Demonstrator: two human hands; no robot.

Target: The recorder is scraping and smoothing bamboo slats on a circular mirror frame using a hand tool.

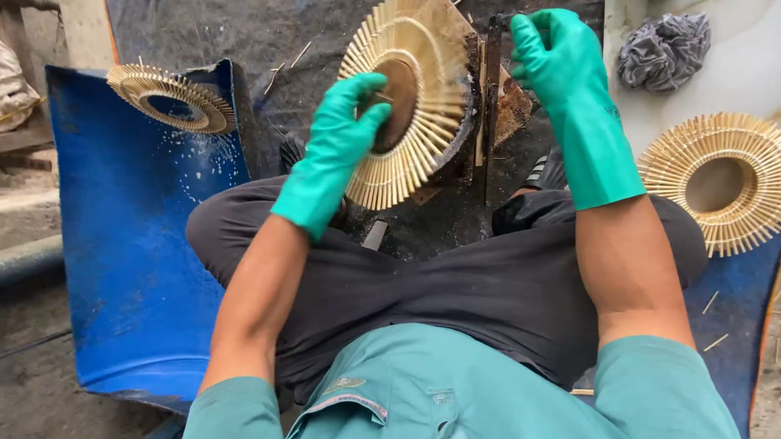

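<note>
1. The person sits low, knees apart, and wears green rubber gloves on both hands.
2. The left hand point(337, 147) lies on the middle of a round ring of bamboo sticks point(413, 98). Its fingers are curled and press on the brown centre of the ring; the hand is half closed and touches the ring rather than wrapping around it.
3. The ring stands on its edge, a little tilted, against a dark wooden jig point(488, 101) between the knees.
4. The right hand point(551, 55) is at the top of the jig. Its fingers are bent over the upper end of the dark upright piece, so it seems to grip it, but how tight the grip is cannot be told.
5. Two similar rings lie apart from this one. One finished-looking ring point(721, 181) lies flat at the person's right, near a grey crumpled cloth point(664, 49). Another ring point(172, 100) rests on the upper edge of a blue plastic sheet point(135, 235) at the left.
6. As a judgement: the ring in the jig looks fully filled with sticks, so the work on it seems to be far along, while the two other rings seem to be already put aside.
</note>
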